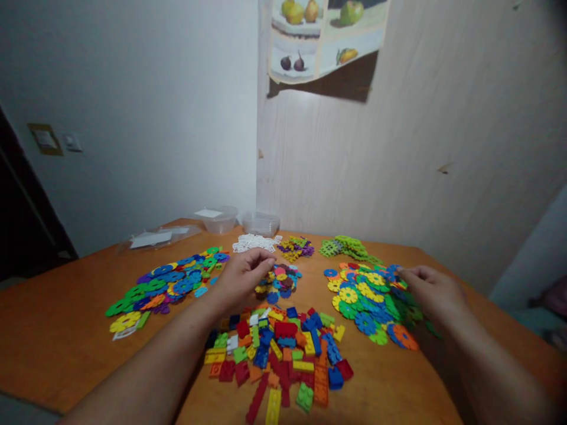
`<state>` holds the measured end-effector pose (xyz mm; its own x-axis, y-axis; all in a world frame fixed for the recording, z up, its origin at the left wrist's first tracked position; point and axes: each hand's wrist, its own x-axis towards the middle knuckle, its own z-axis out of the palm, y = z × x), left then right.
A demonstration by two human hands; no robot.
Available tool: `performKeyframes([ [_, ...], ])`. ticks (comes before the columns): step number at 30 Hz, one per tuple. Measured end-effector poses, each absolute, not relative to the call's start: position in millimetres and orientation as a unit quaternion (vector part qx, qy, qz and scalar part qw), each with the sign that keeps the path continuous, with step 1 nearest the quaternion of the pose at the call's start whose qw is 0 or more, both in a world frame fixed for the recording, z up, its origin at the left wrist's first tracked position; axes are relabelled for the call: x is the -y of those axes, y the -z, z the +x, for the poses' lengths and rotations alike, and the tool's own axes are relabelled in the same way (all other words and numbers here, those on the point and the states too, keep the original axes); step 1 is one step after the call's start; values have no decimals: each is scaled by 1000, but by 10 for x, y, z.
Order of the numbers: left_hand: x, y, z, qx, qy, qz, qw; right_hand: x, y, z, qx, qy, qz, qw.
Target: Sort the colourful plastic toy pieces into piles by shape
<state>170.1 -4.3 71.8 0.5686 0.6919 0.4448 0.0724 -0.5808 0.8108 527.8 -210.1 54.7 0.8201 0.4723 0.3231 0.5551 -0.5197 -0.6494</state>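
Note:
My left hand (248, 273) hovers over the middle of the table, thumb pressed to the curled fingers. Anything small inside that pinch is hidden. Just beyond and beneath it lies a pile of small round pieces (287, 280) in pink, brown, yellow and blue. At the right, my right hand (434, 290) is closed in a pinch on a blue notched disc (392, 272), at the edge of a pile of notched plastic discs (367, 290). Closer to me, toy building bricks (286, 330) in many colours lie in a loose heap between my forearms.
Another pile of notched discs (172, 280) spreads at the left of the wooden table (57, 301). Behind are white pieces (256, 242), yellow and purple pieces (296, 248) and green lattice pieces (348, 246). Clear tubs (220, 219) and plastic bags (153, 238) stand along the wall.

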Motion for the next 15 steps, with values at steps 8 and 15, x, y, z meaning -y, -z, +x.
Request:
performKeyframes([
  [8, -76, -694, 1676, -268, -424, 769, 397, 2097, -330, 5541, 319, -15, -888, 330],
  [15, -163, -690, 1647, -296, -462, 728, 411, 2078, -304, 5546, 343, 12, -892, 293],
])
